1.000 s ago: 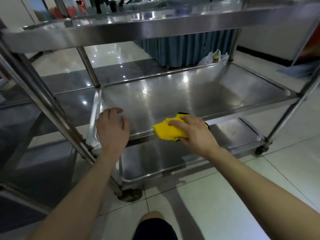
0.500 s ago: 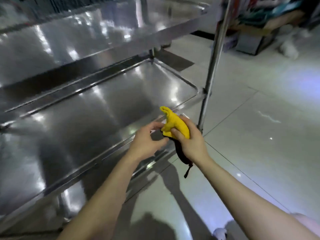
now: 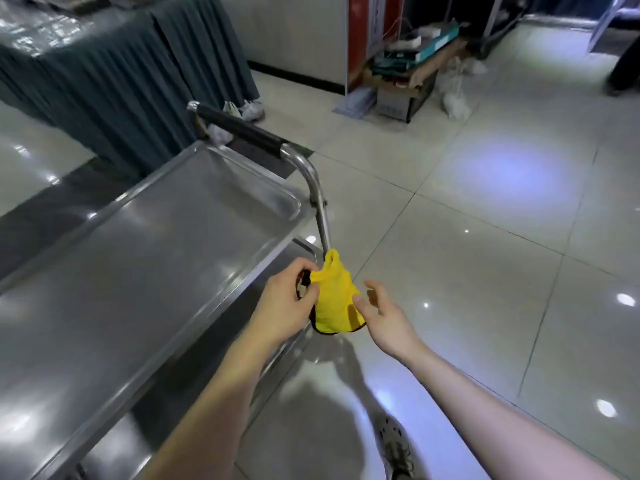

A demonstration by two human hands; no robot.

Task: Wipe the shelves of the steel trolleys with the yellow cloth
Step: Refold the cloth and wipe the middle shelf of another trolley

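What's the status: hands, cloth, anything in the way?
Left hand pinches yellow cloth, held off steel trolley's top shelf. Right hand open beside it. Black-gripped handle at shelf's far end.

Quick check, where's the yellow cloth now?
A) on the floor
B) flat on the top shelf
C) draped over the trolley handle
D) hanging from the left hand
D: the left hand pinches the yellow cloth near its top, and it hangs in the air by the top shelf.

cloth to left hand, right hand released
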